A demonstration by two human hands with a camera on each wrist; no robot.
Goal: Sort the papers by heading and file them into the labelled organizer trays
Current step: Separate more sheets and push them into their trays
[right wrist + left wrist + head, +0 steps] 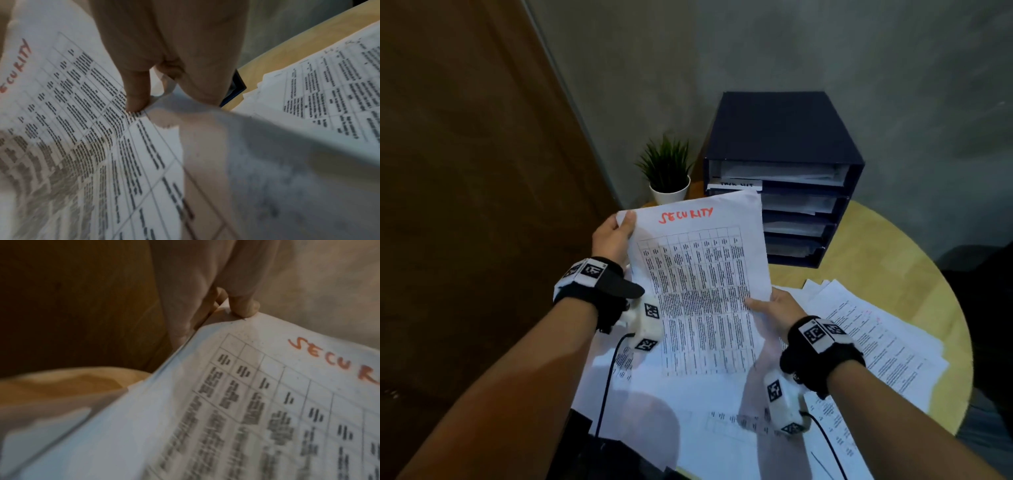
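I hold a white sheet (698, 274) headed SECURITY in red above a printed table, lifted over the desk. My left hand (614, 236) pinches its top left corner, thumb on the front; in the left wrist view the thumb (244, 308) presses the sheet (267, 402) at that corner. My right hand (779, 311) pinches the right edge lower down, and the right wrist view has its thumb (136, 97) on the sheet (82, 129). The dark blue organizer (784, 178) with stacked trays stands behind, a white label (736, 185) on an upper tray.
Loose printed papers (876, 339) lie spread over the round wooden table (887, 246), under and to the right of my hands. A small potted plant (667, 171) stands left of the organizer. A grey wall is behind and a brown door at the left.
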